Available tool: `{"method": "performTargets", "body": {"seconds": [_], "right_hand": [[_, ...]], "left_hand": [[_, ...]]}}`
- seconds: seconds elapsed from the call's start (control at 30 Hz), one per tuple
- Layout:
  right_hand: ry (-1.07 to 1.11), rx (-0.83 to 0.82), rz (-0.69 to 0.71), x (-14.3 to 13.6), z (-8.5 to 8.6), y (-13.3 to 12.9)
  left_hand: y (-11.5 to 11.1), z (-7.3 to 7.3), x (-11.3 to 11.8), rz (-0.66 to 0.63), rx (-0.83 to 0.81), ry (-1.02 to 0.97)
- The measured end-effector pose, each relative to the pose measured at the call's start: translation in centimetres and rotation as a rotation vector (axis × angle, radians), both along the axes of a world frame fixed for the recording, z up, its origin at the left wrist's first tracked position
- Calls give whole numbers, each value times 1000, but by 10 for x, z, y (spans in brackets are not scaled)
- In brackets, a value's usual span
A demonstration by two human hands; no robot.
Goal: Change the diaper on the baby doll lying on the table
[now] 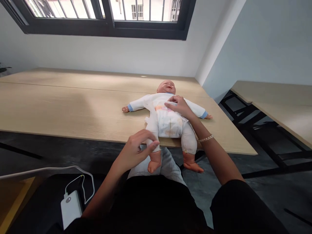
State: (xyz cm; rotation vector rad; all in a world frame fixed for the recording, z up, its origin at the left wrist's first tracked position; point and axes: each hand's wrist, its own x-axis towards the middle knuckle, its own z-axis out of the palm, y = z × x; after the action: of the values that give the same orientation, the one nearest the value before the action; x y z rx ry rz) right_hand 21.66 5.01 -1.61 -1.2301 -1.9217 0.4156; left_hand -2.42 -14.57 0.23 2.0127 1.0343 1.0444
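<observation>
A baby doll (168, 97) lies on its back on the wooden table, head toward the window and feet past the near edge. It wears a white top with blue cuffs, white leg coverings and a diaper (170, 125) with coloured print at the waist. My right hand (179, 105) rests over the doll's belly at the diaper's top edge, thumb and fingers apart. My left hand (138, 148) is beside the doll's leg at the left, fingers bent and thumb extended, with nothing visible between them. A pale, thin flap (147, 120) sticks out beside the hip.
The table (60, 107) runs wide to the left, its near edge by my lap. A white power bank (71, 208) with a cable lies on a dark seat at lower left. Another table (278, 97) stands at right. A barred window (146, 13) is behind.
</observation>
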Motion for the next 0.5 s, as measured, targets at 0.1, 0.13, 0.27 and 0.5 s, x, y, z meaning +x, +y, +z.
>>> {"method": "performTargets", "body": {"seconds": [0.1, 0.13, 0.27, 0.5], "right_hand": [[0, 36, -103, -3, -3, 9], [-11, 61, -146, -2, -3, 12], [-38, 180, -242, 14, -7, 6], [22, 123, -384, 65, -25, -56]], "left_hand": [[26, 9, 34, -297, 176, 153], [38, 8, 47, -360, 242, 239], [85, 0, 82, -444, 393, 579], [136, 7, 94, -454, 423, 733]]}}
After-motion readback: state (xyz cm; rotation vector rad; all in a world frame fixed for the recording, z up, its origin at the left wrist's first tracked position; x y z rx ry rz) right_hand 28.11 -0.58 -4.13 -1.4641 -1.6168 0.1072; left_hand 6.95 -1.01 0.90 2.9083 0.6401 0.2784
